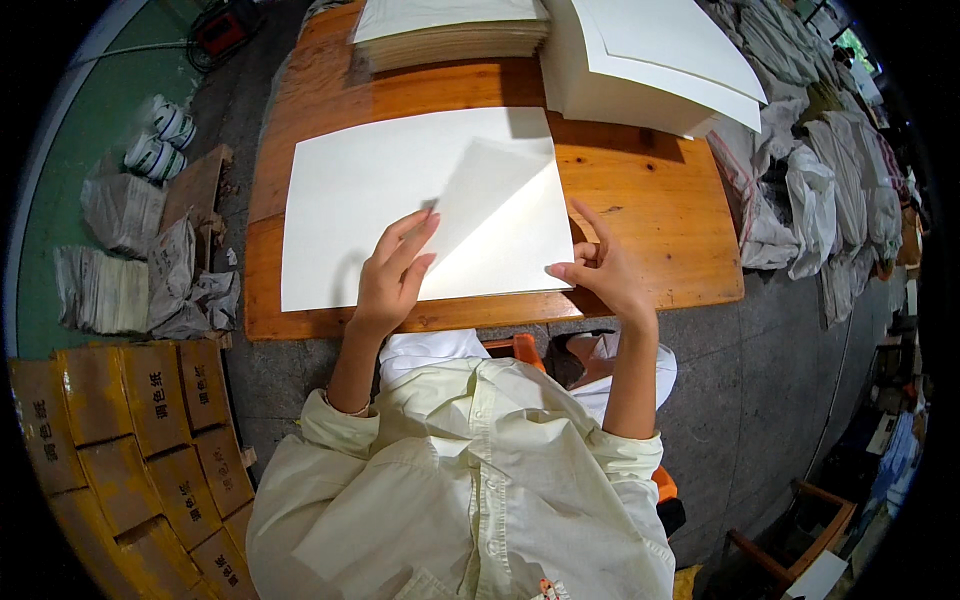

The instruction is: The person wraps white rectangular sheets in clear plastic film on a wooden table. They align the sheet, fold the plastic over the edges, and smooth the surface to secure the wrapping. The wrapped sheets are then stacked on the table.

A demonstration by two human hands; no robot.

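A large white sheet of paper (400, 215) is lying flat on the wooden table (660, 215), covering most of the table's near-left part, its front edge running just inside the table's near edge. The sheet's right-hand portion is being folded over: a flap (500, 225) is rising from the sheet's near right corner and leaning leftward across it, its tip pointing toward the far side of the sheet.

The left hand (393, 275) is resting on the sheet at its near edge, fingers stretched out and close together, pressing flat against the foot of the flap; it is gripping nothing. The right hand (600, 270) is sitting just off the sheet's near right corner, fingers half curled, with thumb and fingertip pinching the paper's edge there while the forefinger is pointing up and away.

Beyond the sheet, at the table's far edge, a low stack of cream sheets (450, 35) is lying, and to the right of that a taller stack of white paper (650, 70) is sitting. To the left of the sheet, down on the floor, crumpled paper-wrapped bundles (140, 260) are lying, and nearer the person brown cardboard boxes (120, 430) are standing in rows. To the right of the sheet, past the table's end, grey-white sacks (820, 180) are piling along the floor.
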